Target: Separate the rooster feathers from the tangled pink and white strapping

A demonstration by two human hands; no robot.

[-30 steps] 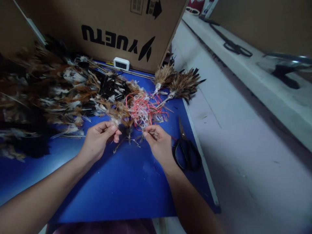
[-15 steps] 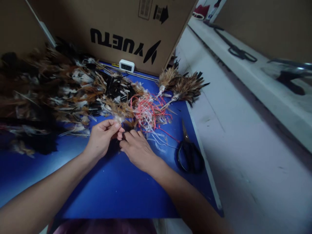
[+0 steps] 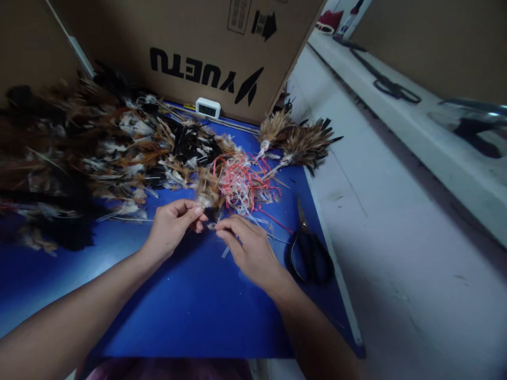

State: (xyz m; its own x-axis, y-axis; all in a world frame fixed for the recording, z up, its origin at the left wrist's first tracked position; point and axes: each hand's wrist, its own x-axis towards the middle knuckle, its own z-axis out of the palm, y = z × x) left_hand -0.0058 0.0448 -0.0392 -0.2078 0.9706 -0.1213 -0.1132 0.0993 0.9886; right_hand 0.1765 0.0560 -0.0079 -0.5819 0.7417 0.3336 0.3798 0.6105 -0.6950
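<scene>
My left hand (image 3: pixel 174 224) is closed in a pinch on the pale base of a small bunch of brown feathers (image 3: pixel 208 187). Just to its right, my right hand (image 3: pixel 253 248) has thumb and forefinger pressed together on a thin whitish strip (image 3: pixel 212 226). A pale end sticks out below those fingers; how the strip runs between the hands is too small to make out. Beyond the right hand lies a tangle of red and clear plastic strips (image 3: pixel 240 184). Scissors (image 3: pixel 307 248) with black handles rest to the right, blades pointing away from me.
A large heap of loose feathers (image 3: pixel 119 142) covers the table's left and back. Tied feather bunches (image 3: pixel 304 140) lie at the back right corner. A small white digital display (image 3: pixel 208 108) stands before a cardboard box (image 3: pixel 214 37). The blue table (image 3: pixel 190 311) ends beside a pale wall (image 3: pixel 380 195).
My right hand has moved right, away from the left, and now pinches a whitish strip between its fingers. My left hand has shifted slightly right with the feather bunch, which shows more upright.
</scene>
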